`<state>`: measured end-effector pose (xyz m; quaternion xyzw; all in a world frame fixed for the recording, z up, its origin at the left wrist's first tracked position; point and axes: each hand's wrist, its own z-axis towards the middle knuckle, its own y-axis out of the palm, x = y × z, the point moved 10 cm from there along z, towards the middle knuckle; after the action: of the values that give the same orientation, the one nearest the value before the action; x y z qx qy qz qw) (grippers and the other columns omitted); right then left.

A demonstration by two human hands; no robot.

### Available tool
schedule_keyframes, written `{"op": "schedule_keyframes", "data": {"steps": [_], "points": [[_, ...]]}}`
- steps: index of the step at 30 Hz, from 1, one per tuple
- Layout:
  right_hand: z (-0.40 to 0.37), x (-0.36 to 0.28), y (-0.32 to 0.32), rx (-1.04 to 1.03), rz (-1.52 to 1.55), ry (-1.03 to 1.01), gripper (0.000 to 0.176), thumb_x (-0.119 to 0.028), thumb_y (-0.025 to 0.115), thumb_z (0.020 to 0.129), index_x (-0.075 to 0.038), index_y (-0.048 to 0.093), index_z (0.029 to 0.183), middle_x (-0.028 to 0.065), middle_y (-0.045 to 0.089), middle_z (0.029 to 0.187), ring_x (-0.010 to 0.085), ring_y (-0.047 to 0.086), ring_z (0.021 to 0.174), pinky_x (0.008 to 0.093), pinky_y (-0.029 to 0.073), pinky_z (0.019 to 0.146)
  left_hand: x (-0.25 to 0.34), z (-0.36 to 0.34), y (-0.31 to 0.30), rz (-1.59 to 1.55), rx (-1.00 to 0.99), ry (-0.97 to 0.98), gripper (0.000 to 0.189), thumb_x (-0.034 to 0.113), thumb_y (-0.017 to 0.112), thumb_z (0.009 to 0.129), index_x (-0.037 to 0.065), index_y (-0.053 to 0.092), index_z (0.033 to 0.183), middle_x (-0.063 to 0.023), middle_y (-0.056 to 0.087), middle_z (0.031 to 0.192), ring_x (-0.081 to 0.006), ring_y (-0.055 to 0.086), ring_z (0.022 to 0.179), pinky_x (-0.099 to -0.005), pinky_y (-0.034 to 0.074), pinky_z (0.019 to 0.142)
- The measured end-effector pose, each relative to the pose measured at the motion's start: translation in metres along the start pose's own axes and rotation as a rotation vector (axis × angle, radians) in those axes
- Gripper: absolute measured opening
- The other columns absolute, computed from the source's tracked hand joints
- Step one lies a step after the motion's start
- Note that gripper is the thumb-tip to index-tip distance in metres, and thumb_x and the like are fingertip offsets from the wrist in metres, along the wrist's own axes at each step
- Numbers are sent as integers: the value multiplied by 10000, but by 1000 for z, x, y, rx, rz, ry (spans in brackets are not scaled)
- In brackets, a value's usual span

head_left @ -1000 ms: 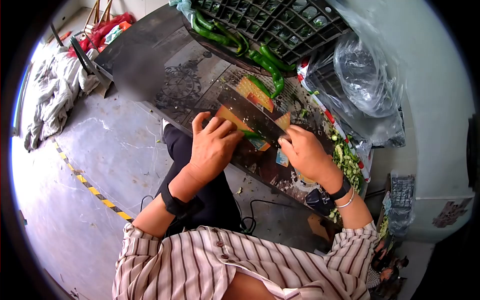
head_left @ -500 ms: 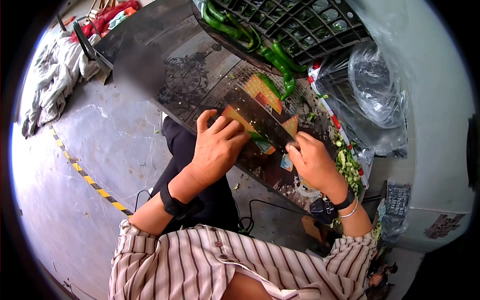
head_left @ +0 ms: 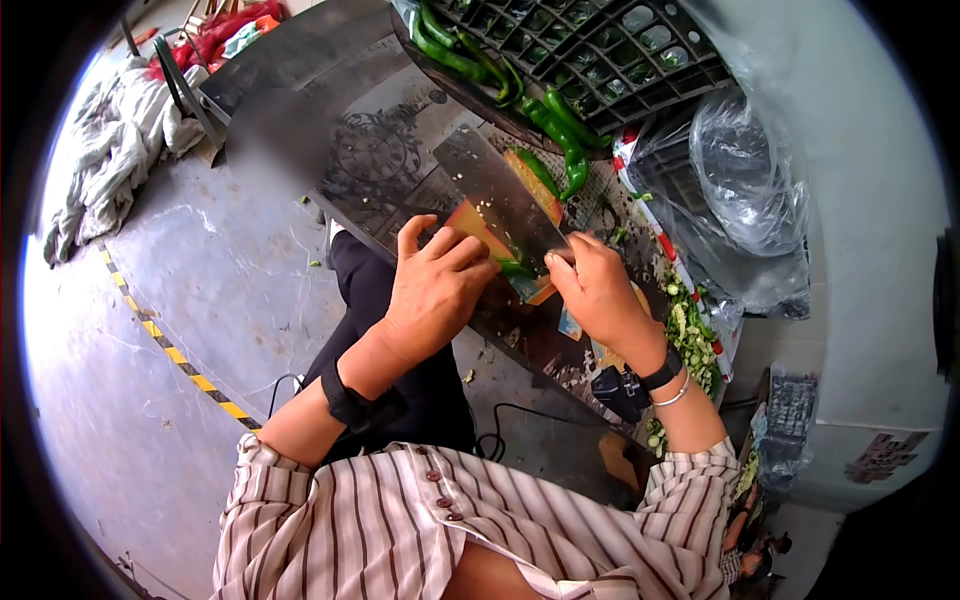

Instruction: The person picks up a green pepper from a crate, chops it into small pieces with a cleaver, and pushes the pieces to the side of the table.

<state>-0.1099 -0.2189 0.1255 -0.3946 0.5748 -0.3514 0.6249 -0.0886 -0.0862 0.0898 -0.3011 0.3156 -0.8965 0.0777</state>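
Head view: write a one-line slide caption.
Right hand holds a cleaver over a green pepper steadied by the left hand.

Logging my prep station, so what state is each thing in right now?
cleaver, gripped in right hand, blade tilted
green pepper, pinned by left hand beside blade
whole peppers, uncut, by the crate
chopped pepper pile, sliced small
plastic bag, crumpled

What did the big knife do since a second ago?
The broad steel cleaver tipped up, so its flat side now shows; the right hand still grips its handle. The left hand stayed pressing the long green pepper on the dark patterned tabletop.
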Motion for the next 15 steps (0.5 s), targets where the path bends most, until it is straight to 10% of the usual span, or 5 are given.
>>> {"op": "schedule_keyframes", "data": {"steps": [15], "points": [[-21, -4, -10, -75, -8, 114, 193, -129, 557, 925, 48, 517, 858, 254, 547, 813, 456, 554, 764, 482, 438, 651, -1, 0, 2, -19, -6, 6, 116, 117, 681, 770, 156, 706, 876, 31, 580, 869, -162, 566, 926, -454, 322, 1001]]}}
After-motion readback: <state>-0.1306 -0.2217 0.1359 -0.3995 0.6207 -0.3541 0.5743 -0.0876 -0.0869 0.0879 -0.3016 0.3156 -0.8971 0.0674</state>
